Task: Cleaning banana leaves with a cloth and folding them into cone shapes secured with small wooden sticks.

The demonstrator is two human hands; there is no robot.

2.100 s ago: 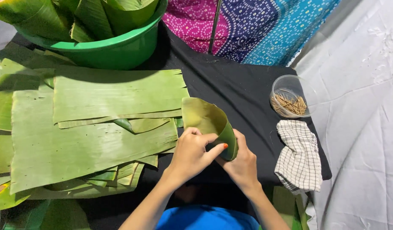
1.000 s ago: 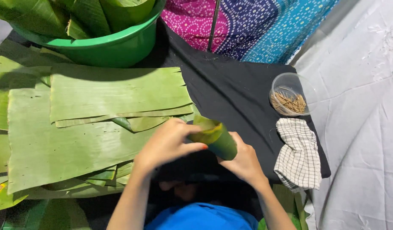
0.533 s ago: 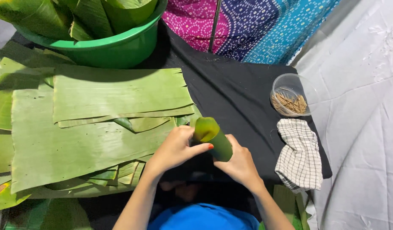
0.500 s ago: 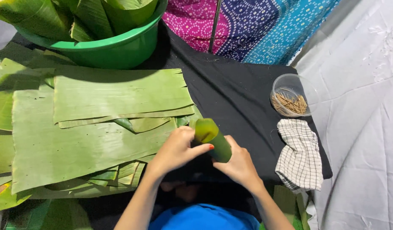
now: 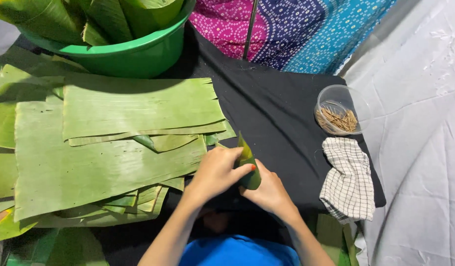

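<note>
A small piece of green banana leaf (image 5: 247, 165), rolled and folded to a narrow point at the top, is held over the black cloth (image 5: 281, 113). My left hand (image 5: 216, 171) wraps it from the left with the thumb pressed across its front. My right hand (image 5: 269, 188) cups it from below and from the right. A stack of flat cut banana leaf sheets (image 5: 104, 143) lies just to the left of my hands.
A green plastic basin (image 5: 134, 51) full of rolled leaves stands at the back left. At the right, a clear bowl (image 5: 341, 109) holds several thin wooden sticks, with a checked cloth (image 5: 348, 178) below it. Patterned fabric hangs at the back; white sheeting lies to the right.
The leaf piece, open and curved earlier, has been rolled into a tube and now pinched into a narrower pointed fold. Both hands stayed on it and shifted slightly right.
</note>
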